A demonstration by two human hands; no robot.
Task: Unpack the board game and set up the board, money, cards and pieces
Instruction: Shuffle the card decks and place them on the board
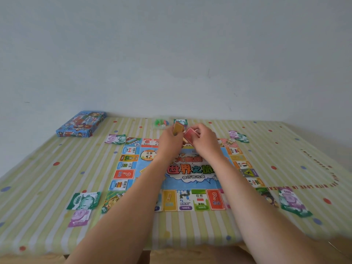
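Bare pale wall behind; table under a green-striped, dotted cloth (47, 187). Left hand (170, 139) has fingers curled round a yellow-backed deck (178, 129), held up on edge. Right hand (204, 139) pinches a red-backed deck (190, 133) between thumb and fingers. The two decks sit just beside each other above the far edge of the board (190, 170); whether they touch cannot be told. The board lies unfolded and flat mid-table, forearms crossing over it. Money is laid out in piles off its corners: far left (116, 139), far right (238, 136), near left (83, 201), near right (293, 203). Beyond the hands, near the wall, a small heap of coloured pieces (161, 123) beside a green-faced stack (181, 121), too blurred to name. The game box (81, 124) lies at the far left corner, well apart. Judged step: cards, with board and money apparently done. The next move likely calls for squaring each deck and lowering it flat onto the board without fanning it, then dealing with the pieces.
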